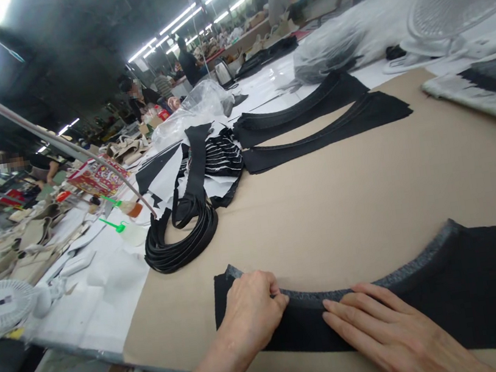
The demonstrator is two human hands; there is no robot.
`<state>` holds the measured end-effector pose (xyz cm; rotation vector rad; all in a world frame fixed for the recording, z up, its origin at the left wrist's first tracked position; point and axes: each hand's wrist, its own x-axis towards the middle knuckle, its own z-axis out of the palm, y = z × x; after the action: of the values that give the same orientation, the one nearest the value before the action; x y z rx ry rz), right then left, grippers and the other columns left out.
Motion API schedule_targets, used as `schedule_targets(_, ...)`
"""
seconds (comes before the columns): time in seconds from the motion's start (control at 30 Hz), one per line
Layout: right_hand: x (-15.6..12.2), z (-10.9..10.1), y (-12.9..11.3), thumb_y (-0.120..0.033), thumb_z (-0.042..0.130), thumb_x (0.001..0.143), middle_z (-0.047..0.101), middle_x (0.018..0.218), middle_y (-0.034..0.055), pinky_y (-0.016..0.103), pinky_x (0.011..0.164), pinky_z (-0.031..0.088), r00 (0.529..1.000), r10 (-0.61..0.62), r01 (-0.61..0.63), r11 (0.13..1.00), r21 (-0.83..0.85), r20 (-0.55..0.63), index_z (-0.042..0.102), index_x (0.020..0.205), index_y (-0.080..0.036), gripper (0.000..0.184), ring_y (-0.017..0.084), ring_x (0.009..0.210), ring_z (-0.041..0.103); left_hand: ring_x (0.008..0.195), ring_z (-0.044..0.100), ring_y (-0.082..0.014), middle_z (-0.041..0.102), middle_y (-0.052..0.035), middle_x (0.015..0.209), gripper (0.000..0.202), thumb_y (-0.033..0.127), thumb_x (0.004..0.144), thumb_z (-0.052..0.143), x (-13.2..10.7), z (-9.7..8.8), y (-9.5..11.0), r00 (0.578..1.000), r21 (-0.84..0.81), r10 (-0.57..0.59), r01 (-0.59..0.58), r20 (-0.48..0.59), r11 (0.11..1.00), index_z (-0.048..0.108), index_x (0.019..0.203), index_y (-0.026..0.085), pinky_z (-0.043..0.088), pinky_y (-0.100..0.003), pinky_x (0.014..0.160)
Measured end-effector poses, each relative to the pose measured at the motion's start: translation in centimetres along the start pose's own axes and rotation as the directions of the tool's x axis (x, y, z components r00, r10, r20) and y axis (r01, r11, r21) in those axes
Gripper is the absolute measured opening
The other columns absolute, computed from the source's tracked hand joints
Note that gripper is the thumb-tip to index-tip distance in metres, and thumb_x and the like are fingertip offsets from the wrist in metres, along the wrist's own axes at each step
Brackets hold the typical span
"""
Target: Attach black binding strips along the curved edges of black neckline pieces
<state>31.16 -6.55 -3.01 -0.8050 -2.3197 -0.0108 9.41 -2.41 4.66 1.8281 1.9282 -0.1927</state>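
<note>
As we work at brown-paper table (369,193), black fabric piece (476,295) lies at near edge, long axis left-to-right, curved grey trim (309,295) facing away. Our left hand (251,312) curls, thumb and fingers pinching trim near piece's left end; right hand (388,332) rests flat on cloth just beside, fingers straight, close together, holding nothing. Coiled black strips (181,238) sit well beyond, nearer left hand.

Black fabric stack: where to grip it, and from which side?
Grip the stack at its grey curved edge, near the left end, coming over from the near side, as the left hand pinches it. It lies flat on the paper; that layered edge looks thick enough to get fingers round. The right hand lies flat on top, pinning it.
</note>
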Motion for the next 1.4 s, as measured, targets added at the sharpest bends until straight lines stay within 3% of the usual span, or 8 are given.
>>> schedule_targets(0.17,2.6,-0.6,-1.4,-0.001,0.042,0.073,0.070,0.100,0.0022,0.035,0.090,0.043,1.000,0.002,0.000,0.998,-0.061,0.024,0.059,0.117,-0.018,0.049,0.018,0.090,0.061,0.073,0.063,-0.0218,0.068,-0.0030,0.069,0.015,0.032,0.076,0.059,0.0,0.0,0.2,1.000,0.033,0.024,-0.024,-0.015,0.999,0.061,0.064,0.023,0.030,-0.029,0.061)
schedule_targets(0.33,4.0,1.1,-2.9,-0.006,0.046,0.069,0.066,0.088,0.0061,0.034,0.076,0.048,0.996,-0.019,0.028,0.994,-0.106,0.082,0.059,0.106,-0.012,0.040,0.019,0.077,0.059,0.076,0.063,-0.0234,0.068,-0.0040,0.073,0.014,0.033,0.077,0.061,-0.4,0.3,0.0,0.998,0.059,0.019,-0.015,-0.064,0.998,0.060,0.069,0.022,0.029,-0.029,0.061)
schedule_targets(0.43,3.9,1.8,-3.0,-0.004,0.045,0.068,0.064,0.089,0.0065,0.035,0.077,0.048,0.996,-0.025,0.037,0.989,-0.140,0.086,0.059,0.103,-0.013,0.038,0.020,0.079,0.058,0.074,0.061,-0.0212,0.066,-0.0019,0.074,0.017,0.038,0.075,0.065,-0.6,0.3,-0.8,0.994,0.034,0.010,-0.006,-0.109,0.999,0.058,0.078,0.023,0.029,-0.028,0.061)
schedule_targets(0.73,6.2,-1.7,-3.3,0.006,0.042,0.070,0.066,0.088,0.0055,0.032,0.074,0.050,0.997,-0.067,0.072,0.981,-0.182,0.029,0.063,0.097,-0.017,0.041,0.020,0.081,0.060,0.076,0.058,-0.0149,0.066,0.0028,0.074,0.004,0.022,0.077,0.060,-0.1,-1.3,-5.5,0.991,-0.176,0.017,-0.041,-0.135,0.984,0.061,0.073,0.022,0.035,-0.024,0.068)
schedule_targets(1.0,4.9,0.9,-2.7,0.005,0.040,0.059,0.068,0.091,0.0032,0.032,0.075,0.051,0.997,-0.079,0.079,0.981,-0.177,0.008,0.061,0.102,-0.015,0.052,0.018,0.081,0.061,0.080,0.059,-0.0155,0.067,0.0024,0.081,0.007,0.017,0.073,0.061,0.5,-1.0,-5.9,0.984,-0.247,-0.008,-0.036,-0.176,0.968,0.060,0.078,0.022,0.036,-0.024,0.068)
schedule_targets(1.17,4.6,1.7,-2.6,0.002,0.043,0.061,0.067,0.092,0.0019,0.033,0.077,0.049,0.997,-0.048,0.056,0.986,-0.154,0.059,0.059,0.105,-0.016,0.051,0.019,0.080,0.059,0.079,0.058,-0.0156,0.066,0.0020,0.082,0.007,0.018,0.074,0.062,0.6,-0.7,-6.0,0.984,-0.251,-0.027,-0.018,-0.175,0.968,0.059,0.079,0.022,0.036,-0.024,0.068)
schedule_targets(1.4,4.2,2.1,-2.3,0.002,0.042,0.061,0.066,0.097,0.0032,0.034,0.080,0.048,0.996,-0.086,0.090,0.983,-0.158,0.033,0.058,0.108,-0.017,0.052,0.020,0.085,0.059,0.079,0.059,-0.0157,0.065,0.0015,0.083,0.012,0.019,0.074,0.064,0.8,-0.4,-6.0,0.983,-0.225,-0.064,0.025,-0.171,0.974,0.056,0.082,0.022,0.035,-0.024,0.067)
